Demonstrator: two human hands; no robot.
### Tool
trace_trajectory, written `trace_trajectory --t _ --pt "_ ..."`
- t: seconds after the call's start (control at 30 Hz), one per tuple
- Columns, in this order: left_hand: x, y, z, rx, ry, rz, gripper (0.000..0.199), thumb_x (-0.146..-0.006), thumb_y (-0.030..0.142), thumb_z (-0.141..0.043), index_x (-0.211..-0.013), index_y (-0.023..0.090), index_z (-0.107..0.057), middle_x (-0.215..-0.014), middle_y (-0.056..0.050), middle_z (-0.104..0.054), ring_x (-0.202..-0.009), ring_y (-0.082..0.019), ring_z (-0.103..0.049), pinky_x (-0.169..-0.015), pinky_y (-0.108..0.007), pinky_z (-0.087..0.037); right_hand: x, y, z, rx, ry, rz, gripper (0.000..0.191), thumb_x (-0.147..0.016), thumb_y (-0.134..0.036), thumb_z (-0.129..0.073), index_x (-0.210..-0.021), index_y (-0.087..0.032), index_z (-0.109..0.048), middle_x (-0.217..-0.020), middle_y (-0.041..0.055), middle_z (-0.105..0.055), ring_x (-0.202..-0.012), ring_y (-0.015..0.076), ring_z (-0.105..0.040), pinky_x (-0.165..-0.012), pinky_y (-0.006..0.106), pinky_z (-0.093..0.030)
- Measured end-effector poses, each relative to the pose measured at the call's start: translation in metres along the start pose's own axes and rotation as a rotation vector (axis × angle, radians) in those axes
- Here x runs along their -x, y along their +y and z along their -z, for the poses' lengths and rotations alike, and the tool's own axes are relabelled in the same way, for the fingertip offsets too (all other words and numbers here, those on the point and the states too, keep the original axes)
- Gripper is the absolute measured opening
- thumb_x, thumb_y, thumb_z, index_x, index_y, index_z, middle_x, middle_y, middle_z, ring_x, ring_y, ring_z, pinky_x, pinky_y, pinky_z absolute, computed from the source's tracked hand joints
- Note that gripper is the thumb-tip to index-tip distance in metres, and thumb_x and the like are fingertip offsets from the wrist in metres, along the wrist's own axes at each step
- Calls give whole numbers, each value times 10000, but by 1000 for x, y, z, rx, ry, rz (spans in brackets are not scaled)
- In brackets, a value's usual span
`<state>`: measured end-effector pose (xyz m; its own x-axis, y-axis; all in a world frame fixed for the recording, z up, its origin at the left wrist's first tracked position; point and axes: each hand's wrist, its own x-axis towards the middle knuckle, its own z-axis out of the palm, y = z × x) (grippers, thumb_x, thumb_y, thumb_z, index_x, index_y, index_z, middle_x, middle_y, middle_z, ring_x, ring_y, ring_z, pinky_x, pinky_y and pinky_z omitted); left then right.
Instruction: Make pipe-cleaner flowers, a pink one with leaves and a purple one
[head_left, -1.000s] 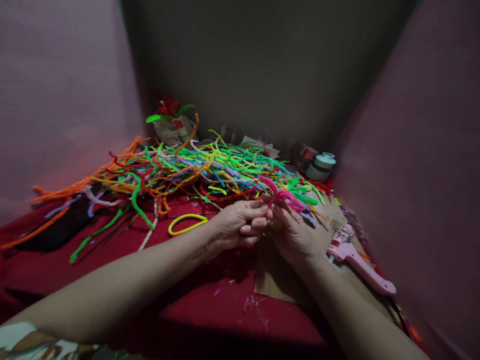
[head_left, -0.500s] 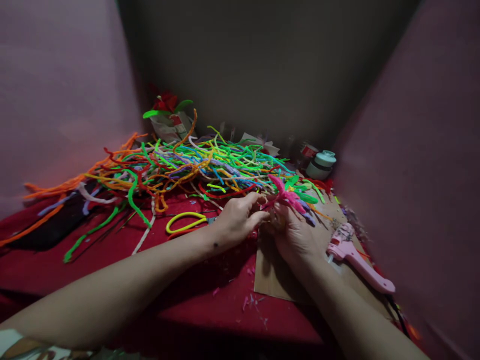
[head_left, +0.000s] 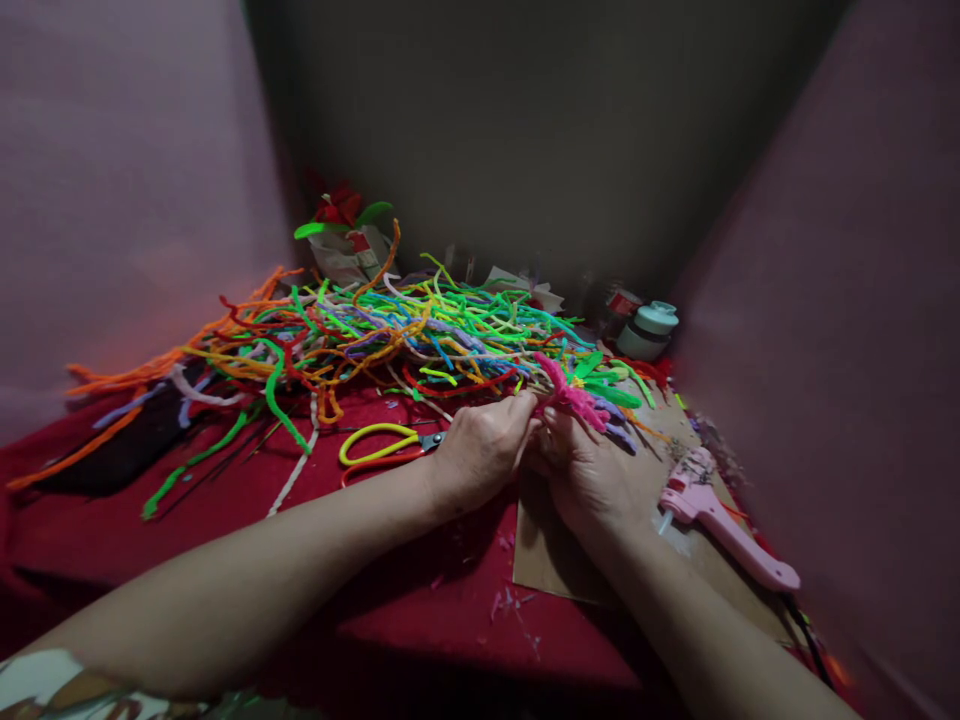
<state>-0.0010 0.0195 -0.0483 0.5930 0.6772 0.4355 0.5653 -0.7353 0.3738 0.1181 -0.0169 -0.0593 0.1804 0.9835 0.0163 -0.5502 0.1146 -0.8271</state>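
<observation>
A pink pipe-cleaner flower (head_left: 571,396) sits between my hands, its fuzzy petals pointing up and to the right. My right hand (head_left: 592,478) is closed on its lower part, thumb raised. My left hand (head_left: 480,452) is curled shut against the flower's left side, fingers pressed together at its base; the exact part pinched is hidden. Just behind the pink petals shows a green pipe-cleaner flower (head_left: 604,382) with a yellow centre, and purple petals (head_left: 621,436) stick out below it. Scissors (head_left: 384,440) with yellow and red handles lie beside my left wrist.
A large heap of coloured pipe cleaners (head_left: 420,325) spreads across the back of the red cloth (head_left: 420,610). On the right, a pink glue gun (head_left: 724,525) lies on cardboard (head_left: 555,560). A pale green jar (head_left: 649,328) stands at the back. Small scraps (head_left: 510,605) dot the cloth.
My left hand's fingers have closed in tighter and moved up to my right hand at the flower's base. The whole view has shifted slightly.
</observation>
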Motion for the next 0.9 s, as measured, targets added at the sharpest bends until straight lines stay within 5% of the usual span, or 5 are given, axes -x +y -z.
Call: trace_trajectory --t 0.17,0.33,0.57,0.73,0.9 --pt "-1 -3 1 113 22 -18 136 -898 197 -387 -892 170 -520 -735 -42 -570 -632 -148 -537 -616 -249 -397 -1 6 7 95 -18 31 236 -735 -403 -679 -682 -201 -569 -527 -73 -403 -461 77 -316 -445 238 -284" --pt "-4 0 8 508 10 95 111 -885 194 -433 -874 164 -540 -623 27 -538 -525 -81 -489 -543 -197 -389 -3 4 8 49 -56 13 226 -727 -356 -677 -873 -184 -660 -599 -46 -472 -498 77 -367 -413 213 -245" --pt "-12 -6 18 1194 -367 338 150 -780 222 -607 -881 125 -552 -632 0 -617 -478 -89 -561 -429 -197 -468 -5 -2 10 -32 -82 -6 164 -722 -314 -662 -850 -214 -638 -568 -47 -463 -488 94 -394 -408 221 -258" --pt "-11 -4 18 1099 -261 415 81 -784 189 -585 -749 117 -587 -560 7 -609 -405 -69 -522 -367 -169 -425 -6 -4 9 -45 -107 -24 134 -741 -315 -638 -827 -213 -628 -580 -51 -484 -446 76 -358 -408 232 -262" --pt "-9 -2 14 874 -122 288 147 -824 175 -544 -703 116 -604 -559 26 -585 -408 -30 -497 -430 -140 -410 -3 -6 6 1 -76 13 181 -700 -354 -673 -728 -188 -606 -558 -53 -449 -461 69 -343 -405 221 -254"
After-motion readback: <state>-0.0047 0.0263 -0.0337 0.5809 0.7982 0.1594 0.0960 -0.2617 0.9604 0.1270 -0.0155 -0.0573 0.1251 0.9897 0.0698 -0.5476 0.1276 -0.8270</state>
